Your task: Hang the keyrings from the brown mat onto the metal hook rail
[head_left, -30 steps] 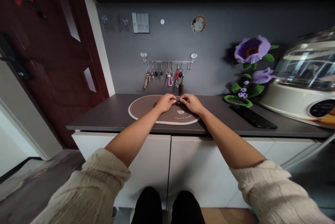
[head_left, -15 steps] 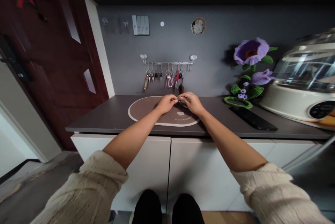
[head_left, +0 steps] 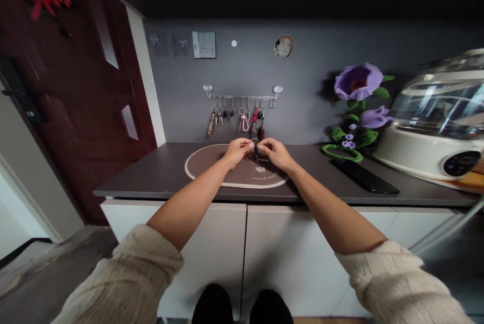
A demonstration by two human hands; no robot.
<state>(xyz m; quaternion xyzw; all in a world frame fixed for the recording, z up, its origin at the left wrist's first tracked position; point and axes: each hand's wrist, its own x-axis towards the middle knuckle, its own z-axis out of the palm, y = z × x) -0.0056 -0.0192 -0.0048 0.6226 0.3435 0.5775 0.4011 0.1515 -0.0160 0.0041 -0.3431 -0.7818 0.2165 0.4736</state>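
Over the oval brown mat (head_left: 206,165) with a pale rim, both hands pinch a metal key ring (head_left: 255,140) between them. My left hand (head_left: 238,151) grips its left side with thumb and finger, closed. On the opposite side, my right hand (head_left: 277,152) is closed in a pinch on the ring. A dark key (head_left: 256,152) hangs from it between the fingertips. Something small and reddish lies by the left fingers, too small to make out. Behind the hands, several bunches of keys (head_left: 245,121) hang from a metal hook rail (head_left: 242,97) on the wall.
Right of the mat, a black phone-like slab (head_left: 365,176) lies on the dark countertop (head_left: 136,175). Purple artificial flowers (head_left: 359,84) and a white appliance with a clear upper part (head_left: 419,147) stand behind it. A dark red door (head_left: 94,112) is at left.
My hands have drawn slightly apart, so the ring and hanging key now show between the fingers. The scene sits a little lower in view.
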